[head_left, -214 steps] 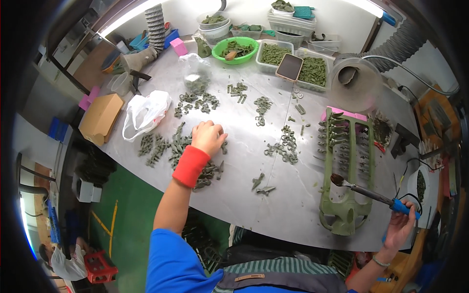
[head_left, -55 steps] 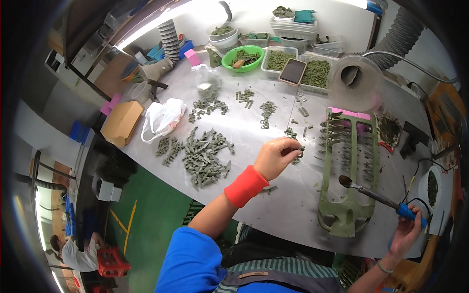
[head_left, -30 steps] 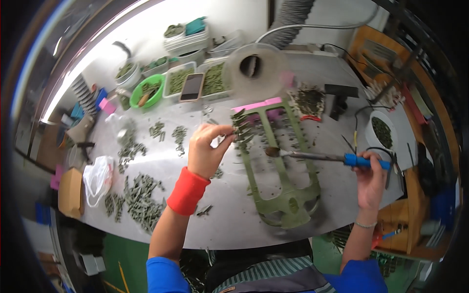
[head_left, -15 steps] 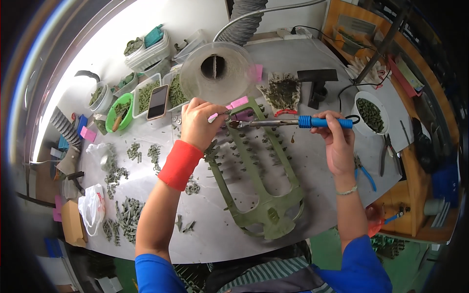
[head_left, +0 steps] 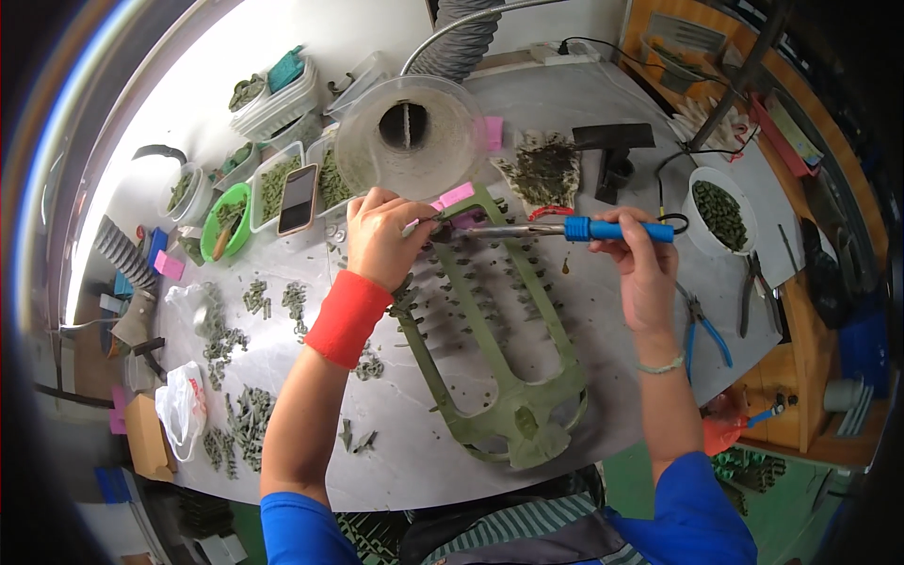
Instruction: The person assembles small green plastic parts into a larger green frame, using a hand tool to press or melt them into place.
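Note:
My right hand (head_left: 645,282) grips the blue handle of a soldering iron (head_left: 578,229), whose metal shaft points left across the work. Its tip meets the far end of a green, waxy-looking frame (head_left: 513,405) near my left fingertips. My left hand (head_left: 384,240), below which sits a red wristband, is pinched at that same spot; what lies between its fingers is too small and covered to name. Rows of small green pieces stick out along the frame's long bars. A pink block (head_left: 458,194) rests against the frame's far end.
Beyond my left hand stand a clear round hood (head_left: 363,141), a phone (head_left: 298,199) and tubs of green pieces. Loose green pieces (head_left: 252,424) lie on the left. On the right are a white bowl (head_left: 697,235), blue-handled pliers (head_left: 692,334) and a black stand (head_left: 612,141).
The soldering iron and my right hand have shifted slightly left, bringing the tip closer in under my left fingers. My left hand stays pinched at nearly the same place. The whole view has shifted a little.

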Demonstrator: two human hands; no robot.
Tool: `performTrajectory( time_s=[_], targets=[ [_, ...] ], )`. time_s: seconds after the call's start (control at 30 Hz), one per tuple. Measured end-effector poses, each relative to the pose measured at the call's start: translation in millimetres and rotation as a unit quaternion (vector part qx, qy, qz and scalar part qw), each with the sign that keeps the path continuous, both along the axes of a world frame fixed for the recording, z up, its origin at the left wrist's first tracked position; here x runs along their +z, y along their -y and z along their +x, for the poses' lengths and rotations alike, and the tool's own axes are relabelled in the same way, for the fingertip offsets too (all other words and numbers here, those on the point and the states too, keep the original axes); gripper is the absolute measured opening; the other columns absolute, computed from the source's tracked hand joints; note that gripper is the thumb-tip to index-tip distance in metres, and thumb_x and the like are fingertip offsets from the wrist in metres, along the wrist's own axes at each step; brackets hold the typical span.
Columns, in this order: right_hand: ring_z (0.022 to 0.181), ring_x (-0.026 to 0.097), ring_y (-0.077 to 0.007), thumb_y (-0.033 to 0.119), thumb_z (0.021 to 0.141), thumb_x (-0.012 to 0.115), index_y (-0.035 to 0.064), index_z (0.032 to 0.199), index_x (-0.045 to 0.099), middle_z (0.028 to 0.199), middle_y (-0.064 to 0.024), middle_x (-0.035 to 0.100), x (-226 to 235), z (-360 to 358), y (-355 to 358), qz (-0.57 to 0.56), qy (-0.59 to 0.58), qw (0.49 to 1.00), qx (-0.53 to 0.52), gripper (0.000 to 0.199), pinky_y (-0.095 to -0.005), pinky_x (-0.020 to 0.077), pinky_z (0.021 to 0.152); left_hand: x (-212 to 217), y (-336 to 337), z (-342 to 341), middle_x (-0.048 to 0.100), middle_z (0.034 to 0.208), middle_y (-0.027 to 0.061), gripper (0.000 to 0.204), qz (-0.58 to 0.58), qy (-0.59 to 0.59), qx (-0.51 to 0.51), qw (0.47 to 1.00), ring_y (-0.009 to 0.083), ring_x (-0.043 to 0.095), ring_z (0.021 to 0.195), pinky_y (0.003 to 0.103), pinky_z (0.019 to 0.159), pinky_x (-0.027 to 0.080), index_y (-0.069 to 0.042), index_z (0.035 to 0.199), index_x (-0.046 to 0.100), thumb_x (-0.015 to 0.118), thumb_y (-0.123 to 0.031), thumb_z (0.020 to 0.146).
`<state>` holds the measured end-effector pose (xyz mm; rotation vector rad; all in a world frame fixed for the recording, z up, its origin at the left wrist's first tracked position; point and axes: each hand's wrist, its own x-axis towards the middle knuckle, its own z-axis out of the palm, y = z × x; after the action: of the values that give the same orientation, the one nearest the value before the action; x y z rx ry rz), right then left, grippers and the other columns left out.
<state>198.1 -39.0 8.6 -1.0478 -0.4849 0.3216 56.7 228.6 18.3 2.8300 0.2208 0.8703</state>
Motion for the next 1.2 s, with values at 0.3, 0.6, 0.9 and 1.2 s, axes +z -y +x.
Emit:
performTrajectory(
  time_s=[0.3, 0.6, 0.9, 1.2],
  targets=[
    [0.079, 0.059, -0.0148, 0.019, 0.094, 0.053, 0.0003, 0.098, 0.06, 0.097, -0.0112, 0.062, 13.7, -4.1, 36.6, -0.036, -0.016, 0.997, -0.059, 0.021, -0.0265, 0.0497, 0.071, 13.6, -17.3, -26.1, 0.064, 0.086, 0.0062, 0.027, -0.095, 0.065, -0.018, 0.993, 0.0268, 0.055, 0.092, 0.037, 0.081, 0.042, -0.008, 0.099, 0.066, 0.072, -0.026, 0.078],
    [0.085, 0.051, -0.0107, 0.022, 0.094, 0.052, 0.0044, 0.098, 0.058, 0.101, -0.0066, 0.056, 18.0, -15.8, 39.0, -0.047, -0.023, 0.999, -0.009, 0.019, -0.0235, 0.0445, 0.071, -61.5, -191.0, -308.6, 0.067, 0.087, 0.019, 0.027, -0.198, 0.013, 0.598, 0.776, 0.0358, 0.064, 0.087, 0.043, 0.081, 0.049, -0.003, 0.083, 0.067, 0.066, -0.029, 0.08],
    [0.081, 0.05, -0.0091, 0.024, 0.095, 0.053, 0.006, 0.098, 0.057, 0.1, -0.0055, 0.056, 24.1, -24.9, 43.3, -0.057, -0.012, 0.998, 0.011, 0.018, -0.023, 0.0442, 0.071, -109.9, -175.7, -329.5, 0.065, 0.078, 0.0081, 0.026, -0.305, 0.075, 0.535, 0.784, 0.0127, 0.063, 0.075, 0.029, 0.068, 0.052, -0.001, 0.083, 0.065, 0.079, -0.021, 0.074],
    [0.085, 0.052, -0.0119, 0.024, 0.094, 0.054, 0.0057, 0.098, 0.059, 0.099, -0.0064, 0.057, 30.5, -32.8, 46.8, -0.061, -0.01, 0.998, -0.017, 0.02, -0.0246, 0.0449, 0.073, -59.4, -113.4, -299.5, 0.066, 0.088, 0.0093, 0.028, -0.571, 0.174, 0.3, 0.744, 0.0132, 0.065, 0.075, 0.024, 0.07, 0.055, 0.009, 0.109, 0.062, 0.066, -0.005, 0.085]
  ],
)
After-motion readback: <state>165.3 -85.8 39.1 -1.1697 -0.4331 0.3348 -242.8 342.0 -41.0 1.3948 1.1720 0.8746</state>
